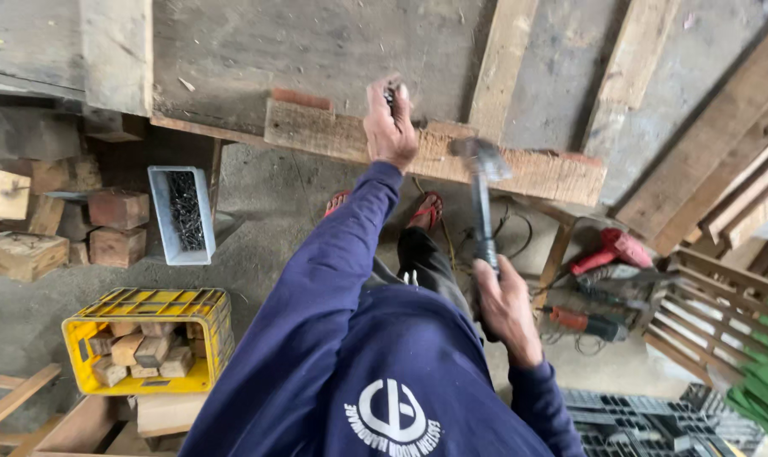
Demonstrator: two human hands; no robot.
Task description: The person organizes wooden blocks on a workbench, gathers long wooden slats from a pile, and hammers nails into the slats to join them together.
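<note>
Hammer [480, 159], steel head and dark shaft, gripped low on the handle by the right hand [506, 306], fingers wrapped fully around it; the head is raised near the front edge of the table [231, 59], at about 1 o'clock from the person's chest.

Left hand [390, 125], at 12 o'clock, closed around a bunch of dark nails [390, 95] held up over the timber; whether one nail is already set upright against the wood cannot be told.

Timber [333, 135], a rough pale length lying along the table's near edge, running from 11 o'clock to 2 o'clock, with reddish blocks showing at its ends.

Step in hand, as judged: nailing into the timber, hammer lifted and the holding hand close beside the striking line. A strike here would call for a steady nail and fingers kept off the head's path.

Also present: white tray [181, 213] of nails at 10 o'clock; yellow crate [151, 343] of wood offcuts at 8 o'clock; stacked wood blocks [28, 220] at 9 o'clock; red power tools [612, 250] on the floor at 3 o'clock; red sandals [430, 207] under the table.
</note>
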